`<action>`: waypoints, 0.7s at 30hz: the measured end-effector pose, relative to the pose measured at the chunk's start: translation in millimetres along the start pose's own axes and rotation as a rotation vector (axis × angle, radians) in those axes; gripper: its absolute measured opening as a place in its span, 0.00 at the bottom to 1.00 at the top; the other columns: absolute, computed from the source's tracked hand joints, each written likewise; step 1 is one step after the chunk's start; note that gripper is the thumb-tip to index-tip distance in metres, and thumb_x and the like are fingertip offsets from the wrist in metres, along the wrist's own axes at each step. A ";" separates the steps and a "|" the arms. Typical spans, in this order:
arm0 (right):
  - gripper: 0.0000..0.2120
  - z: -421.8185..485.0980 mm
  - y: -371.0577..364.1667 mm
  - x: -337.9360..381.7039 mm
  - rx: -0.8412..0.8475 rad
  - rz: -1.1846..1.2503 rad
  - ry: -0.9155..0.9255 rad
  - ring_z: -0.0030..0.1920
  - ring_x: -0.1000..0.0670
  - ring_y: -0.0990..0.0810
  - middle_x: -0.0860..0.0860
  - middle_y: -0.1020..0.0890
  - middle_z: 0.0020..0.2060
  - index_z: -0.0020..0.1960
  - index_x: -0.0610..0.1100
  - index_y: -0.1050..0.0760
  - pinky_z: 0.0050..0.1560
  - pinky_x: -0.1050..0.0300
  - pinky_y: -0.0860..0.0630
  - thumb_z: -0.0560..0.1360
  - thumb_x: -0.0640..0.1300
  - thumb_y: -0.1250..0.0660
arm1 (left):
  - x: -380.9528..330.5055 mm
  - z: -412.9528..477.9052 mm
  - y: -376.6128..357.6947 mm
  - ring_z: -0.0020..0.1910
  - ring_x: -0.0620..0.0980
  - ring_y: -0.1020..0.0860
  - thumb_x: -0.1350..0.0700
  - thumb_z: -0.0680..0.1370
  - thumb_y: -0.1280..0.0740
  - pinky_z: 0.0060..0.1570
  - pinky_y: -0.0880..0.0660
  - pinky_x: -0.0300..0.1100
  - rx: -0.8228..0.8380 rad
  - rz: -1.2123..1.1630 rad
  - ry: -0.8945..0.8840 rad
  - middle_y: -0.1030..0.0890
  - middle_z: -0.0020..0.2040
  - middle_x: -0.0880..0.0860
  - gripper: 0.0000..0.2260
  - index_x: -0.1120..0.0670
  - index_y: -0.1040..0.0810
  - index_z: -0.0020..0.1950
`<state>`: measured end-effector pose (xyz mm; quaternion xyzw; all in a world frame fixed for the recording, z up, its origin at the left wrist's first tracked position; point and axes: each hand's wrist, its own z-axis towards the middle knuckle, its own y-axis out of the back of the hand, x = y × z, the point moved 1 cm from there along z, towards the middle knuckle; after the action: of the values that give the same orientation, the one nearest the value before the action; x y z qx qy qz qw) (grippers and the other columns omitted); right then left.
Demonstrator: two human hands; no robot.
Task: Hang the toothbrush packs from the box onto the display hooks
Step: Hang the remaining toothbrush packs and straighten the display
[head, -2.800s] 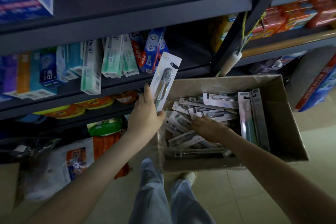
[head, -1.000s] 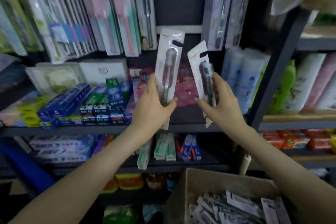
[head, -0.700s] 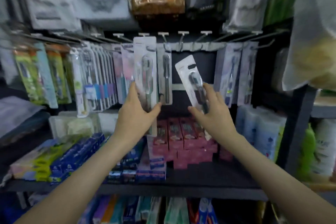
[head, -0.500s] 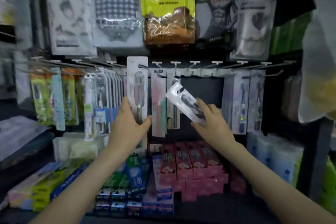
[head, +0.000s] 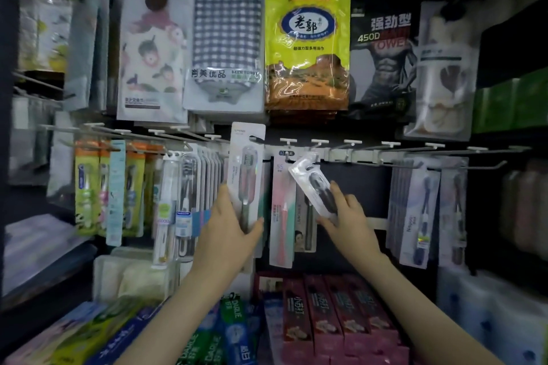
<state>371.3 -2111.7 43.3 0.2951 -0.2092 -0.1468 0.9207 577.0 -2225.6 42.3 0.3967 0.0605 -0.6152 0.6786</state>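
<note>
Upper row, 12 o'clock: yellow bag (head: 307, 47), with a checked towel pack (head: 226, 47) at its 9 o'clock and a black towel pack (head: 382, 59) at its 3 o'clock. All three hang from wire hooks.

Shelf stock, 6 o'clock: red toothpaste boxes (head: 326, 317), standing in a row.

Hook rail (head: 355, 155), centre, running from 9 to 3 o'clock. It carries the hung packs (head: 189, 184) at 9 o'clock, the grey packs (head: 415, 204) at 3 o'clock and a pink pack (head: 281, 216) at centre.

Left pack (head: 247, 175): a toothbrush pack, upright, its top level with the rail.

Right pack (head: 314, 184): a toothbrush pack, tilted towards 11 o'clock. Its top touches or sits just beside a hook; the blur leaves it unclear whether it is threaded on.

Left hand (head: 228, 234): thumb and fingers curled round the left pack's lower half.

Right hand (head: 347, 216): fingers pinching the right pack's lower end.
</note>
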 end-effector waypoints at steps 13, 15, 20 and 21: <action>0.36 17.4 -29.4 10.3 -0.109 0.054 -0.203 0.65 0.43 0.32 0.41 0.34 0.67 0.78 0.46 0.53 0.52 0.51 0.25 0.78 0.50 0.36 | 26.1 6.8 -12.8 0.47 0.50 0.22 0.45 0.76 0.32 0.45 0.23 0.42 0.021 -0.015 0.030 0.26 0.62 0.55 0.36 0.53 0.50 0.76; 0.37 21.8 -31.8 12.8 -0.067 0.036 -0.226 0.63 0.42 0.29 0.41 0.32 0.66 0.77 0.44 0.51 0.50 0.49 0.24 0.77 0.54 0.35 | 27.1 5.5 -15.0 0.51 0.50 0.23 0.45 0.77 0.33 0.44 0.27 0.40 0.037 -0.012 0.019 0.31 0.69 0.55 0.39 0.52 0.56 0.78; 0.33 40.7 -43.7 19.2 0.056 0.093 -0.283 0.58 0.39 0.25 0.38 0.29 0.63 0.73 0.37 0.44 0.50 0.48 0.25 0.77 0.52 0.35 | 19.3 3.1 -23.1 0.60 0.53 0.25 0.44 0.77 0.34 0.49 0.28 0.40 0.053 -0.003 -0.009 0.35 0.73 0.54 0.41 0.53 0.59 0.78; 0.32 41.7 -44.3 18.5 0.084 0.108 -0.288 0.58 0.39 0.25 0.38 0.28 0.63 0.72 0.37 0.43 0.50 0.48 0.25 0.77 0.53 0.35 | 17.3 1.5 -24.2 0.59 0.51 0.25 0.44 0.77 0.34 0.48 0.30 0.37 0.059 -0.012 -0.014 0.35 0.74 0.54 0.41 0.53 0.59 0.78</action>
<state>361.2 -2173.7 52.9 0.2974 -0.3608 -0.1290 0.8745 559.1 -2238.4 22.3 0.4118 0.0400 -0.6234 0.6634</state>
